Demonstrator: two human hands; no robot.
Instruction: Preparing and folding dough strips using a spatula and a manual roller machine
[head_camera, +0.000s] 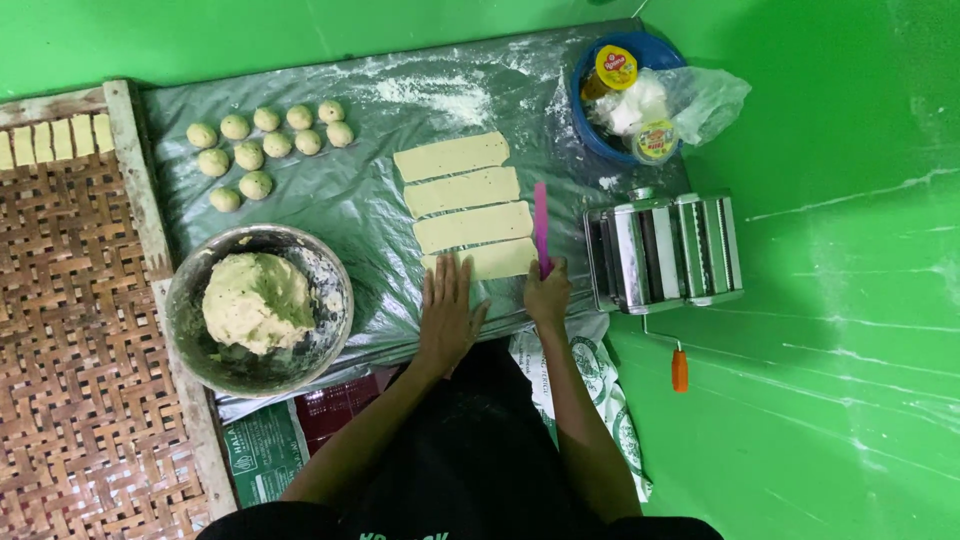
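Right hand (547, 295) has a closed grip on the near end of a pink flat cutter (541, 228), blade laid across the right ends of the rolled dough strips. Left hand (445, 310) is flat, fingers spread wide, holding nothing, pressing down on the nearest dough strip (490, 260). Four pale strips lie side by side on the floured grey plastic sheet (340, 200) spread on the floor, the far strip (451, 156) at the top of the row.

Progress, as a judgement: four strips rolled out and lined up, cutter on them but no cross cuts visible. Small cut dough pieces (55, 140) already sit in a row on the woven bamboo tray (70, 330), left. Eleven dough balls (265, 150) wait unrolled on the sheet, and a large dough lump (258, 302) remains in the metal bowl (335, 300). So plenty left.

Steel pasta roller (663, 250) with an orange-handled crank (679, 368) stands right of the strips. Blue bowl (590, 105) with a flour bag and small tubs beyond it.
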